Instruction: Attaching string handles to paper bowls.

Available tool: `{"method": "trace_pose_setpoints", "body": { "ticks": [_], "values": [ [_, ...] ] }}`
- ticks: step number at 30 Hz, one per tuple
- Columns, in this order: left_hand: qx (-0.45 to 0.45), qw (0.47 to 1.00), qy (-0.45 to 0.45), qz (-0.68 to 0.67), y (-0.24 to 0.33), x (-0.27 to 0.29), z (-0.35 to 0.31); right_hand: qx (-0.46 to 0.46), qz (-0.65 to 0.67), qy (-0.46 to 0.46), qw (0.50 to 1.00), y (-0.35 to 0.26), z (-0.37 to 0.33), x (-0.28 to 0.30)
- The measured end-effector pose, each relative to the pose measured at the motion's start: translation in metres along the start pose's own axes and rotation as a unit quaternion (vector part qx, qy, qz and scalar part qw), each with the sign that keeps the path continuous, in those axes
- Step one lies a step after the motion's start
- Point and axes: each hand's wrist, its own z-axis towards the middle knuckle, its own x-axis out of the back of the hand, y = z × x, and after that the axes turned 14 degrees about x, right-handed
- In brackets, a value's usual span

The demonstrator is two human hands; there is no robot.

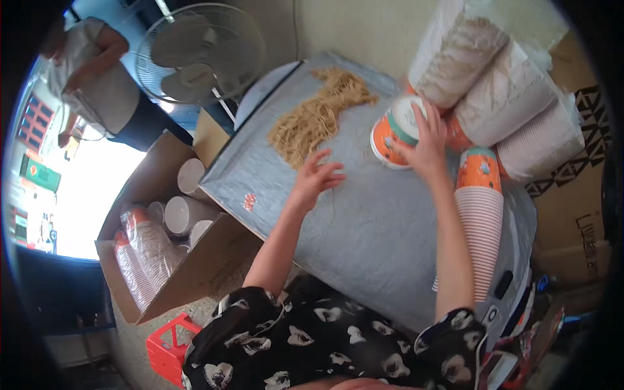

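My right hand [426, 144] is on an orange, green and white paper cup [389, 144] that stands upside down toward the far right of the table. Its fingers reach over the white base and the thumb presses the side. My left hand [315, 181] hovers over the table with fingers apart and nothing in them. Just beyond it lies a loose heap of tan strands [318, 117], perhaps twine. Beside my right forearm, a long nested stack of paper cups [480, 214] lies along the table, partly covered by the arm.
Several plastic-wrapped cup stacks [507, 91] lean at the back right. At the left, an open cardboard box [214, 260] holds more wrapped cups and white rolls or tubs. A fan [198, 58] and another person [107, 81] are beyond. A red plastic stool [170, 348] is below the box.
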Motion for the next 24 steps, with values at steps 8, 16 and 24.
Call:
{"method": "trace_pose_setpoints", "body": {
  "ticks": [8, 16, 24],
  "values": [
    [-0.434, 0.844, 0.179, -0.259, 0.133, 0.052, -0.120, -0.168, 0.177, 0.002, 0.970, -0.134, -0.175, 0.003],
    [-0.089, 0.993, 0.016, 0.076, -0.060, -0.046, -0.138, -0.258, 0.199, -0.010, 0.945, -0.182, -0.279, 0.054],
    [-0.451, 0.861, -0.210, 0.102, -0.023, -0.101, -0.301, -0.207, 0.162, 0.035, 0.964, -0.211, -0.313, 0.077]
  ]
}}
